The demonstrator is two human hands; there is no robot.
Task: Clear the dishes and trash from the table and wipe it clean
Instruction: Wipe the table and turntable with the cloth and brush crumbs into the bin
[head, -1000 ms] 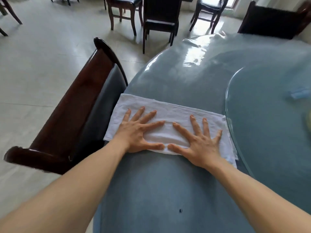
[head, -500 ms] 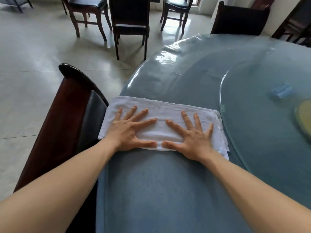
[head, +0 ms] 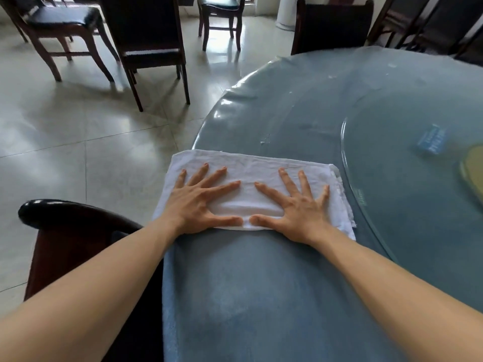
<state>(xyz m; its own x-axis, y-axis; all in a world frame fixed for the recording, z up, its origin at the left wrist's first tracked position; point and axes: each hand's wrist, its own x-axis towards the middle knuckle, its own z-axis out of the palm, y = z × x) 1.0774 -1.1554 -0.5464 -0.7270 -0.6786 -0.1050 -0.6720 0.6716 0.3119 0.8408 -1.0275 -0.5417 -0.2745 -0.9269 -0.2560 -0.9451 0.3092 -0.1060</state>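
Folded white towel (head: 251,184) slid along table (head: 287,121), both hands flat on it

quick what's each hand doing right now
Left hand: open, pressing flat on the towel.
Right hand: open, pressing flat on the same towel.

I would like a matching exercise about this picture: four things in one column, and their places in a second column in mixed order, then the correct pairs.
Things:
1. white towel
2. left hand
3. small blue packet
4. nearest chair

Places:
A. on the glass turntable, at the right
B. flat on the towel's left half
C. beside the table, at its left edge
D. spread on the table near its edge, under both hands

Pairs: 1-D, 2-B, 3-A, 4-C
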